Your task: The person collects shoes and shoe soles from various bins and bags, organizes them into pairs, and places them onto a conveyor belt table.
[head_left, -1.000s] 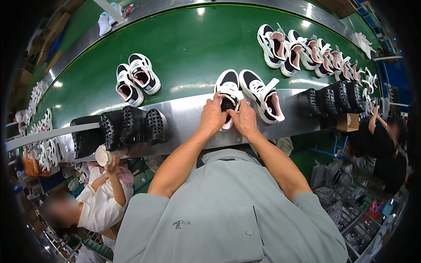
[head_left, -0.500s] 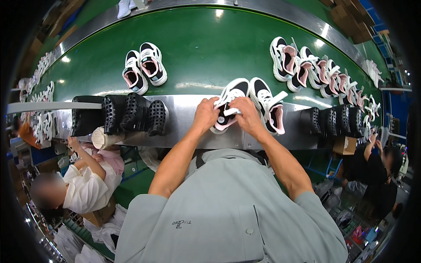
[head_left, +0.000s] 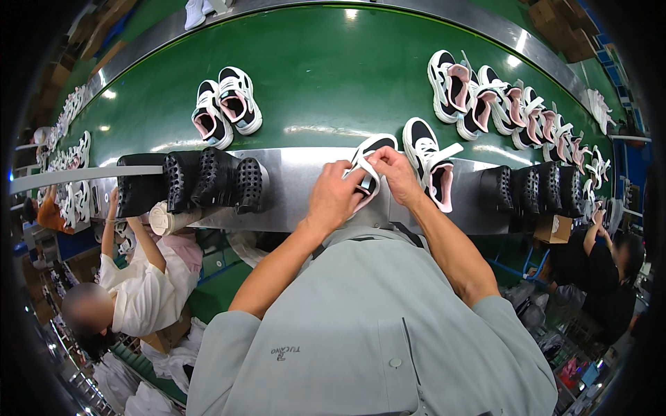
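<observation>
A black and white sneaker [head_left: 375, 143] with pink lining lies on the steel edge in front of me, toe pointing away. My left hand [head_left: 333, 196] is closed round its left side, the fingers over the opening. With bent fingers, my right hand [head_left: 397, 176] pinches the white strap across the top of the shoe; the strap's end is hidden under the fingertips. Close to the right stands the matching sneaker [head_left: 420, 142], its white strap sticking out loose and its pink lining showing. Neither hand touches that second shoe.
On the green belt [head_left: 326, 76], a sneaker pair [head_left: 236, 102] stands at left and a row of open-strapped sneakers [head_left: 479, 104] at right. Black studded blocks [head_left: 216, 177] and more black blocks [head_left: 527, 188] flank me. Co-workers sit at left [head_left: 149, 298] and right [head_left: 603, 284].
Both hands have drawn the sneaker slightly nearer to me. My left hand has shifted further over the opening, and the right hand has moved up onto the strap, which now crosses the shoe.
</observation>
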`<control>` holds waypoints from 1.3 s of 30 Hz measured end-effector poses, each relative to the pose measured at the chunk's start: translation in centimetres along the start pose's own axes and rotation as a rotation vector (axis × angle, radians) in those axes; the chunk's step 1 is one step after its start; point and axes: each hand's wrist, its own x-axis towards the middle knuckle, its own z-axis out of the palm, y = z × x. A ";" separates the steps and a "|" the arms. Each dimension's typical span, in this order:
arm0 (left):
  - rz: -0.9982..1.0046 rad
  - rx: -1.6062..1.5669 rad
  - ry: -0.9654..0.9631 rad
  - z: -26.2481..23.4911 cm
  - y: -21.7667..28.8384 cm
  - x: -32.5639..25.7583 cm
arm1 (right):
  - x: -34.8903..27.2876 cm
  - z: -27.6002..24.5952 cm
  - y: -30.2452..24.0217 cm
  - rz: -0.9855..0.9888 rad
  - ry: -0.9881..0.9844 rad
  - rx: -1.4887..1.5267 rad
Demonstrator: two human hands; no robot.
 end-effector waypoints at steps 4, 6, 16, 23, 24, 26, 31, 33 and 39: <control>0.348 0.178 -0.004 0.7 -0.2 -0.4 | -0.4 0.5 -0.9 0.017 -0.075 0.016; 0.424 0.223 -0.030 1.0 -1.2 -0.5 | -0.5 0.1 -0.6 0.036 -0.094 -0.140; 0.274 0.024 -0.108 2.0 -2.0 -0.8 | -0.2 -0.7 -0.5 0.078 -0.102 -0.220; -0.489 0.228 -0.123 1.8 -0.3 -2.2 | 0.3 -1.9 0.0 0.104 -0.138 -0.177; -0.496 0.226 -0.118 1.8 -0.2 -2.0 | 0.5 -2.0 0.2 0.111 -0.142 -0.184; -1.058 -0.301 -0.439 1.6 0.0 -1.0 | 0.3 -1.5 -0.8 0.111 -0.134 -0.185; -0.705 -0.194 -0.429 1.6 -2.7 -2.8 | -2.6 -1.3 -6.5 0.128 -0.262 -0.516; -0.411 0.092 -0.064 0.9 -1.7 -3.4 | -4.0 -0.7 -7.7 0.112 -0.293 -0.538; -0.065 0.218 0.006 -2.7 -0.1 -1.2 | -4.7 0.8 -9.1 -0.323 -0.394 -0.917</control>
